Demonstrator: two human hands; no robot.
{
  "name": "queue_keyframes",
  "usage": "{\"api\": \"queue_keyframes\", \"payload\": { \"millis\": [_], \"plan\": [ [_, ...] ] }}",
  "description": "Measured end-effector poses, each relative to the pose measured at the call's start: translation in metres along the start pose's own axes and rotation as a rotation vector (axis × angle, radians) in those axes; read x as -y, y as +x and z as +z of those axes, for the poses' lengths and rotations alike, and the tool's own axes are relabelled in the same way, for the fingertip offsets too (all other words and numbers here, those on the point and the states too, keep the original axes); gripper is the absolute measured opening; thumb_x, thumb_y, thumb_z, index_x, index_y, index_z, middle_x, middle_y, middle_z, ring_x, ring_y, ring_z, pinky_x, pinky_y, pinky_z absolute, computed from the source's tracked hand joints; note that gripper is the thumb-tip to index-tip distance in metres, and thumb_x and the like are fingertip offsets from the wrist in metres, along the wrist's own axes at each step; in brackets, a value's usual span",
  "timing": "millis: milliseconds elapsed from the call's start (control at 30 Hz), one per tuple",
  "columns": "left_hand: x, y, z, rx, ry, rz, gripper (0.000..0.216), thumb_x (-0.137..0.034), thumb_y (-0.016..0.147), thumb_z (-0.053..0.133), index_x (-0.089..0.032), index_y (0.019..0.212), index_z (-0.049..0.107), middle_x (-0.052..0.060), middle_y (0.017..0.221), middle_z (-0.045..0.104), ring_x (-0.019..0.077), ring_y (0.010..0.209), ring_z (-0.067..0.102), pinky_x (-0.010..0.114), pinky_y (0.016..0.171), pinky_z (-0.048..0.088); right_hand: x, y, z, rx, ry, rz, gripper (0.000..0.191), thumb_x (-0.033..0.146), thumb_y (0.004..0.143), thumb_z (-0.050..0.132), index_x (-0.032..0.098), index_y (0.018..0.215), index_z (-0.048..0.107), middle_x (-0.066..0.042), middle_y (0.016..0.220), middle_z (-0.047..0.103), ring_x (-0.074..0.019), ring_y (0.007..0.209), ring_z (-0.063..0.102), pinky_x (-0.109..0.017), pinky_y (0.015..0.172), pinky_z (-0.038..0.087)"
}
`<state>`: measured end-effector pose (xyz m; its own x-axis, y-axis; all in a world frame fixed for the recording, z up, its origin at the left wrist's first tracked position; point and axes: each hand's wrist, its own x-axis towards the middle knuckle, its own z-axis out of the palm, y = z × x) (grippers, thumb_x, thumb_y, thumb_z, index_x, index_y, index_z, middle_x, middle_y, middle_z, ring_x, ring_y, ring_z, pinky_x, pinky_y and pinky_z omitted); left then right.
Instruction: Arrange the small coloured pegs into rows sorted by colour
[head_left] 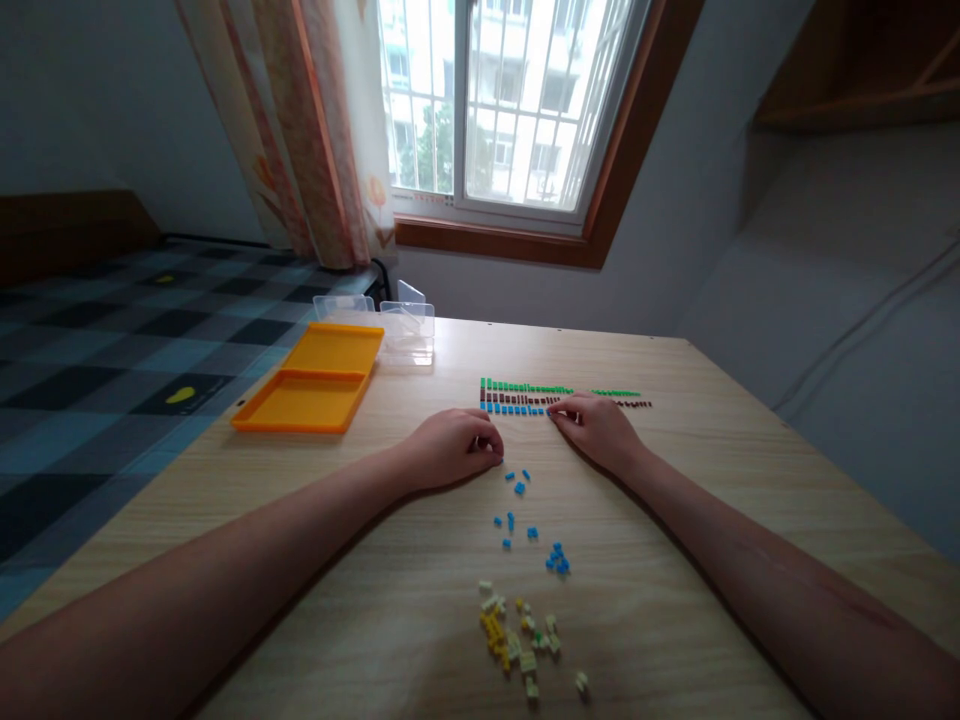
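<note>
My right hand (600,432) is closed in a pinch on a small blue toy brick (550,412), at the right end of a row of blue bricks (514,409). Behind that row run a brown row (517,398) and a green row (517,386), partly hidden by my right hand. My left hand (459,446) rests on the table, its thumb and fingers pinched together; a speck of blue shows at the fingertips. Nearer to me lie several loose blue bricks (520,488), some bunched in a small cluster (557,560).
A pile of yellow and cream bricks (527,660) lies at the near part of the wooden table (360,590). An orange case (307,400) lies open at the left. Clear plastic boxes (409,345) stand behind it. A bed (150,330) adjoins the left side, beneath the window.
</note>
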<state>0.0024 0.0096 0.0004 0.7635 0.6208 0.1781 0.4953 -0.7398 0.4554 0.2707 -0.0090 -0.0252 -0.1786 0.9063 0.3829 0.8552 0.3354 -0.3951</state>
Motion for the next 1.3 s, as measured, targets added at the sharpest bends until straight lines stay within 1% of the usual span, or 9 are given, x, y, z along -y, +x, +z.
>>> {"api": "queue_keyframes", "payload": {
  "millis": [100,233,433,867,1300],
  "plan": [
    [0.0,0.0002,0.0005,-0.006,-0.005,0.0,0.012,-0.021,0.079,0.062,-0.021,0.081,0.074,0.001,0.087,0.07,0.0129,0.072,0.06,0.023,0.065,0.044,0.0011,0.0018,-0.0002,-0.008,-0.017,0.003,0.018,0.024,0.087,0.061,0.021,0.091,0.078,-0.005,0.09,0.075,-0.0176,0.075,0.064,-0.029,0.075,0.046],
    [-0.0006,0.0004,0.0006,-0.01,0.004,-0.005,0.013,-0.019,0.078,0.062,-0.021,0.08,0.074,0.001,0.086,0.07,0.0126,0.071,0.06,0.023,0.065,0.043,0.0031,0.0039,0.0017,-0.012,-0.067,0.025,0.018,0.025,0.087,0.061,0.022,0.09,0.078,-0.004,0.084,0.075,-0.0182,0.074,0.064,-0.028,0.073,0.045],
    [0.0003,0.0013,0.0016,-0.003,0.013,-0.017,0.014,-0.019,0.078,0.062,-0.021,0.081,0.075,0.0,0.086,0.069,0.0125,0.072,0.06,0.022,0.066,0.043,-0.0002,0.0045,0.0062,-0.044,-0.075,0.026,0.017,0.024,0.088,0.062,0.024,0.09,0.079,-0.003,0.087,0.076,-0.0178,0.076,0.065,-0.027,0.073,0.046],
    [0.0007,0.0011,0.002,-0.01,0.007,-0.01,0.014,-0.019,0.078,0.062,-0.022,0.081,0.076,0.0,0.086,0.07,0.0122,0.071,0.059,0.022,0.066,0.043,-0.0026,0.0031,0.0087,-0.086,-0.037,-0.008,0.017,0.024,0.088,0.062,0.024,0.089,0.079,-0.003,0.091,0.077,-0.0189,0.081,0.068,-0.028,0.076,0.048],
    [0.0007,0.0015,0.0024,-0.006,0.005,-0.017,0.014,-0.018,0.078,0.062,-0.022,0.081,0.076,0.0,0.086,0.069,0.0118,0.07,0.059,0.022,0.065,0.043,-0.004,0.0026,0.0085,-0.091,-0.041,-0.029,0.018,0.024,0.09,0.061,0.023,0.094,0.079,-0.004,0.094,0.077,-0.0206,0.085,0.069,-0.031,0.078,0.051]
  ]
}}
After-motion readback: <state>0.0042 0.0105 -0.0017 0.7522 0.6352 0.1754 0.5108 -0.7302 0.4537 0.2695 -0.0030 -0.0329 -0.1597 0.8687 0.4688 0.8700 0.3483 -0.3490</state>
